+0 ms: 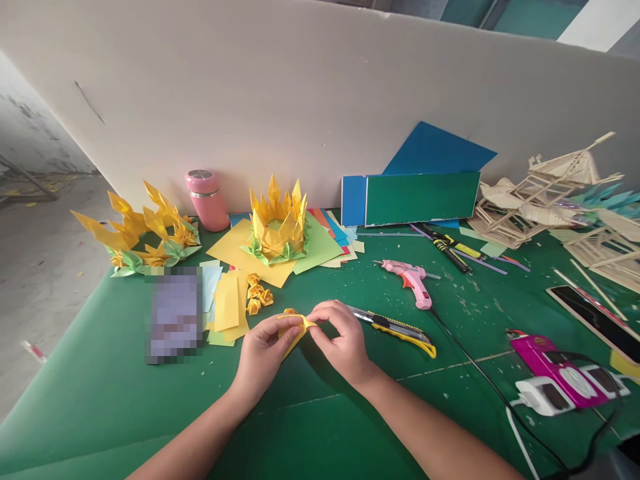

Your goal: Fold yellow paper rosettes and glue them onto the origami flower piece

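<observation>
My left hand (264, 348) and my right hand (339, 337) meet just above the green table (320, 400), both pinched on a small folded piece of yellow paper (296, 328). The left fingers hold its left end, the right fingers grip its right tip. Small folded yellow paper pieces (257, 293) lie just beyond my left hand. A yellow utility knife (397, 328) lies right of my right hand.
A yellow paper crown (277, 220) sits on coloured sheets at the back, with a yellow folded flower piece (143, 230) and a pink flask (205, 199) to its left. A pink glue gun (413, 280), stick models (540, 193), a power strip (560, 380) and a cord lie right.
</observation>
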Tool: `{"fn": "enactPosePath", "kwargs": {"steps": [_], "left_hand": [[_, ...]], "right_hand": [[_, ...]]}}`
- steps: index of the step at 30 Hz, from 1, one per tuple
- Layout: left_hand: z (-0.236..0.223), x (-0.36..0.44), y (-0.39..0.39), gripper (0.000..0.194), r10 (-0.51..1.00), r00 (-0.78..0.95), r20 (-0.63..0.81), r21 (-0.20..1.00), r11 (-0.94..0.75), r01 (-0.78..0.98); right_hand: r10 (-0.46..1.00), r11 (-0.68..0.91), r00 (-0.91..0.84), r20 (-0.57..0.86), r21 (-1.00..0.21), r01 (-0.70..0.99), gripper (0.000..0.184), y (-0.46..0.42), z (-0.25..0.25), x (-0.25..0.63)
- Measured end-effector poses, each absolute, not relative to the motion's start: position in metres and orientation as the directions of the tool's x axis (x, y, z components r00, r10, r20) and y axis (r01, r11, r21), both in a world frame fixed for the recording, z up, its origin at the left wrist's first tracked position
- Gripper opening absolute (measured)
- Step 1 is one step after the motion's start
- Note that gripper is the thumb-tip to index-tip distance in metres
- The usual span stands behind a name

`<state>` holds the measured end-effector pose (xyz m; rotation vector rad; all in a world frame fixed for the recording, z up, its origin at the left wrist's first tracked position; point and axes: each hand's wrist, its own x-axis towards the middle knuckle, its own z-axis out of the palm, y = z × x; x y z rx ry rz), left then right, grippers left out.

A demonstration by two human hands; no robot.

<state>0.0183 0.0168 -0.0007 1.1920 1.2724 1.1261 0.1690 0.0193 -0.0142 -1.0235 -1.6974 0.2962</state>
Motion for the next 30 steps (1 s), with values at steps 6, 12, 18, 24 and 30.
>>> {"fn": "enactPosePath", "kwargs": {"steps": [6, 12, 18, 24, 30], "left_hand": [[0.0021, 0.0204, 0.0148, 0.010, 0.999, -0.013, -0.034, 0.998, 0.034, 0.048], [0.0024, 0.0212, 0.0137, 0.019, 0.989, -0.028, -0.148, 0.986, 0.145, -0.079], [0.0006, 0.0231, 0.0122, 0.022, 0.979, -0.064, -0.195, 0.973, 0.185, -0.135], [0.0004, 0.0242, 0.0114, 0.021, 0.975, -0.075, -0.212, 0.960, 0.193, -0.203], [-0.0018, 0.0232, 0.0102, 0.024, 0.971, -0.028, -0.237, 0.953, 0.227, -0.201]], "right_hand": [[0.678, 0.654, -0.086, 0.730, -0.545, 0.526, 0.015, 0.0180, -0.0128, 0.1686], [0.647, 0.667, -0.074, 0.759, -0.516, 0.537, 0.018, 0.0162, -0.0122, 0.1673], [0.571, 0.700, -0.091, 0.816, -0.427, 0.572, 0.016, 0.0156, -0.0099, 0.1643], [0.582, 0.685, -0.109, 0.806, -0.414, 0.600, 0.010, 0.0160, -0.0089, 0.1644], [0.571, 0.691, -0.159, 0.805, -0.367, 0.623, 0.012, 0.0179, -0.0132, 0.1671]]}}
